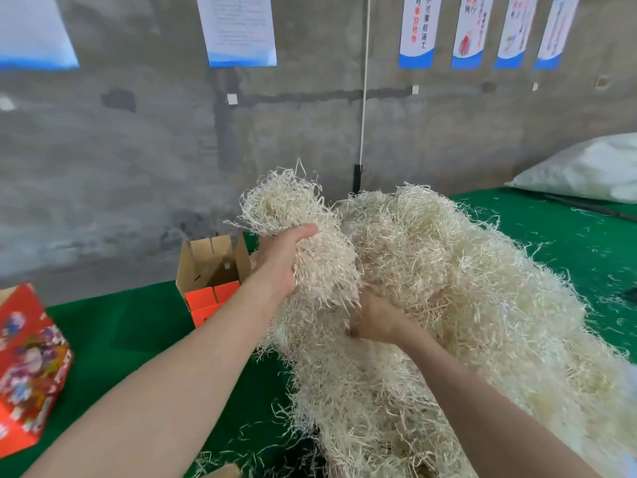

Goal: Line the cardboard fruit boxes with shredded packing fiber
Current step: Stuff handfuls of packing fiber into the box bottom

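Observation:
A big heap of pale shredded packing fiber (448,305) covers the right half of the green table (131,339). My left hand (282,260) grips a raised clump of fiber (296,215) above the heap's left edge, thumb across it. My right hand (375,322) is sunk into the heap just below that clump, its fingers curled into the strands and partly hidden. An open cardboard fruit box (213,270), brown inside and orange outside, stands behind my left wrist. A second printed red box (27,367) lies at the left edge.
A grey concrete wall with paper posters rises behind the table. A white cord (364,81) hangs down the wall. A large white sack (586,170) lies on the table at the far right. Loose fiber strands are scattered over the green cloth.

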Demonstrator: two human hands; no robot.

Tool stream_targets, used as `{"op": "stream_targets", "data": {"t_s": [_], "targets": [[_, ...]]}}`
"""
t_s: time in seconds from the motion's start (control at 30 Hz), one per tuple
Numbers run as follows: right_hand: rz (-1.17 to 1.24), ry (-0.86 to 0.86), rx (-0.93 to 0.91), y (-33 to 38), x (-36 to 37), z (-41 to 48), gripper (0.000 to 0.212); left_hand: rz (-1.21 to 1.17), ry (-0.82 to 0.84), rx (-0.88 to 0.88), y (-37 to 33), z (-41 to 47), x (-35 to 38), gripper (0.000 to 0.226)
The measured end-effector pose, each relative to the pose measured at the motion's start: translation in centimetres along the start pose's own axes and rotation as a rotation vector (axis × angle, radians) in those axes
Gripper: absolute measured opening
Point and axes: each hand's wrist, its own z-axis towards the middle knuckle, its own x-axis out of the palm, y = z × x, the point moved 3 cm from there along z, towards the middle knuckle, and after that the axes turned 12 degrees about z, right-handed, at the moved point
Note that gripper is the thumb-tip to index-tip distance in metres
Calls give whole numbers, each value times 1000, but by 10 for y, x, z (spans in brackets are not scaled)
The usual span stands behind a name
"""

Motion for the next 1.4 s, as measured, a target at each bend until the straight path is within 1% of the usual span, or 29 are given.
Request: {"op": "stream_targets", "data": {"t_s": [0.07, 0.1, 0.13, 0.17, 0.2, 0.27, 0.3, 0.33, 0.37, 0.4, 0.43, 0.47, 0.5, 0.53, 0.6, 0.67, 0.7, 0.8, 0.83, 0.9, 0.93, 1.03, 1.1, 1.13, 1.2, 1.27, 1.3, 1.37, 1.4], "targets": [[27, -164, -2, -3, -5, 3, 94, 6, -1, 8, -1, 2, -5, 106], [55, -264, -53, 1, -9, 5, 107, 18, 21, 14, -1, 0, -6, 111], [110, -324, -124, 8, -14, 5, 115, 35, 47, 20, 0, -2, -7, 114], [204, -329, -176, 16, -17, 6, 116, 58, 85, 26, 1, -3, -7, 110], [328, -313, -173, 20, -19, 8, 108, 98, 139, 29, 2, -8, -6, 99], [557, -285, -75, 21, -27, 7, 68, 333, 300, 62, 3, -19, -3, 66], [606, -304, -45, 22, -32, 2, 52, 521, 411, 75, 6, -20, -2, 64], [658, -365, -57, 21, -38, 1, 42, 706, 525, 64, 12, -21, -2, 72], [787, -427, -93, 22, -42, -1, 32, 867, 616, 32, 20, -21, -1, 80], [893, -491, -130, 25, -46, -4, 28, 973, 659, -8, 26, -23, 0, 83], [957, -533, -126, 25, -48, -4, 27, 1018, 653, -30, 30, -24, 2, 81], [946, -548, -103, 22, -48, -2, 25, 1031, 626, -41, 33, -26, 4, 75], [923, -519, -69, 20, -47, -1, 26, 1010, 619, -52, 34, -28, 5, 64], [816, -468, -48, 15, -45, 0, 31, 943, 622, -58, 34, -29, 6, 45], [423, -395, -67, 0, -40, 1, 36, 675, 583, -55, 30, -26, 5, 7], [92, -361, -92, -12, -33, -3, 18, 344, 485, -53, 22, -21, 1, 7], [-5, -348, -116, -17, -28, -5, 17, 201, 442, -63, 20, -17, 0, 7], [-81, -363, -157, -34, -19, -4, 23, -74, 386, -109, 19, -8, 4, 47], [-123, -350, -151, -40, -16, -5, 26, -162, 378, -97, 16, -7, 4, 45], [-200, -280, -91, -58, -7, -5, 33, -342, 290, -49, 7, -2, -1, 15], [-214, -249, -37, -69, -2, -6, 35, -374, 240, -30, 2, 0, -6, 13], [-155, -170, 101, -78, 2, -7, 34, -264, 203, 7, -10, 2, -15, 13], [-99, -104, 75, -55, -14, -4, 31, -227, 227, -22, -10, -2, -17, 14], [-62, -79, 26, -37, -25, -3, 37, -229, 234, -44, -9, -4, -18, 16], [20, -88, -99, 4, -50, -4, 71, -252, 245, -44, -8, -8, -23, 19], [105, -185, -218, 44, -67, -11, 112, -285, 262, -1, -14, -11, -29, 21], [211, -198, -285, 63, -69, -17, 125, -304, 262, 30, -19, -11, -32, 20], [515, -103, -372, 97, -61, -26, 138, -364, 251, 100, -35, -16, -36, 15], [611, -44, -370, 109, -52, -27, 134, -395, 258, 133, -45, -20, -38, 17]]}}
